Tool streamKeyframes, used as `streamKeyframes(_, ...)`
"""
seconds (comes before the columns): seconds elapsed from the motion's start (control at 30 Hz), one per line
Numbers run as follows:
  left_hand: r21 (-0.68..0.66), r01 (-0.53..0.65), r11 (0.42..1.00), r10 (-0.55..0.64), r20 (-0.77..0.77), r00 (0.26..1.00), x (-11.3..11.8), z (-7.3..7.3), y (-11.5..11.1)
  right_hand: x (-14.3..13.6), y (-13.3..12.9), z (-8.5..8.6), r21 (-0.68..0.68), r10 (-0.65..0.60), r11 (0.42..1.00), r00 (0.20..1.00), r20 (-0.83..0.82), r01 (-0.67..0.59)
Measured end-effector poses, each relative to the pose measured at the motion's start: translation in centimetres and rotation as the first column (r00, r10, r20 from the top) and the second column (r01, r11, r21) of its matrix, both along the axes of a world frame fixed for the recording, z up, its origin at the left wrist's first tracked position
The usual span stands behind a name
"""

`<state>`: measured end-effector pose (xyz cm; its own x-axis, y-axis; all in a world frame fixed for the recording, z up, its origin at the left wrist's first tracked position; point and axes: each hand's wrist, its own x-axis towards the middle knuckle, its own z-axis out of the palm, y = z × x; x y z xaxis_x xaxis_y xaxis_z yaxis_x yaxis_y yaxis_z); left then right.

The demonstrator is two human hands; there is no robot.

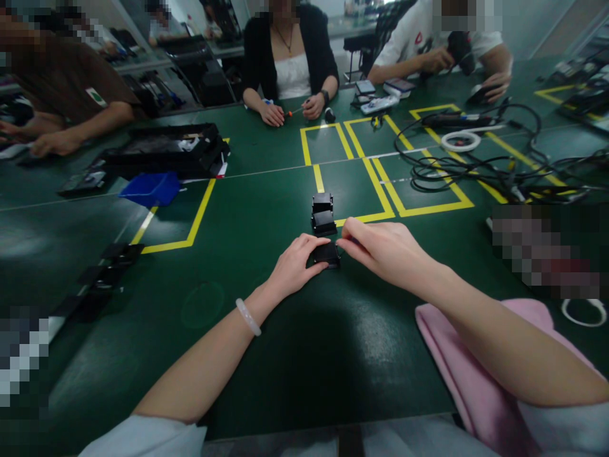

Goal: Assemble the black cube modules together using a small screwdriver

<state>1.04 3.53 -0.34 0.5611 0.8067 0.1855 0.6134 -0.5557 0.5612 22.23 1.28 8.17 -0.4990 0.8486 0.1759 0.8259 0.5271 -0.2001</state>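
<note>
On the green table, my left hand (299, 260) grips a small black rectangular part (327, 254), thumb on the near side and fingers on the far side. At the right edge of this part, my right hand (380, 249) is closed in a pinch. What sits between those fingertips is too small to make out. Just beyond stand two similar black parts, the nearer block (324, 221) and the farther block (322, 202), in a line with the held one.
A blue bin (150, 189) and a black tray (166, 149) lie at left, with black parts (102, 273) nearer. Black cables (442, 174) and a white tape roll (460, 140) are at right. A pink cloth (457, 355) lies under my right forearm. Several people sit around the table.
</note>
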Motion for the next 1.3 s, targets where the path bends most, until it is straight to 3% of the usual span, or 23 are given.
streamKeyframes(0.57, -0.003, -0.002, 1.000, 0.002, 0.004, 1.000, 0.01, 0.02, -0.05, 0.13, 0.01, -0.08, 0.000, 0.044, 0.999, 0.998, -0.043, -0.044)
streamKeyframes(1.1, 0.005, 0.000, 1.000, 0.000, -0.004, 1.000, 0.03, -0.03, 0.01, -0.19, -0.23, -0.12, 0.070, -0.008, 0.998, 0.997, 0.073, 0.003)
streamKeyframes(1.3, 0.002, -0.007, 1.000, 0.007, 0.006, 1.000, 0.02, -0.16, 0.03, -0.11, -0.18, -0.11, 0.065, 0.016, 0.998, 1.000, 0.006, -0.016)
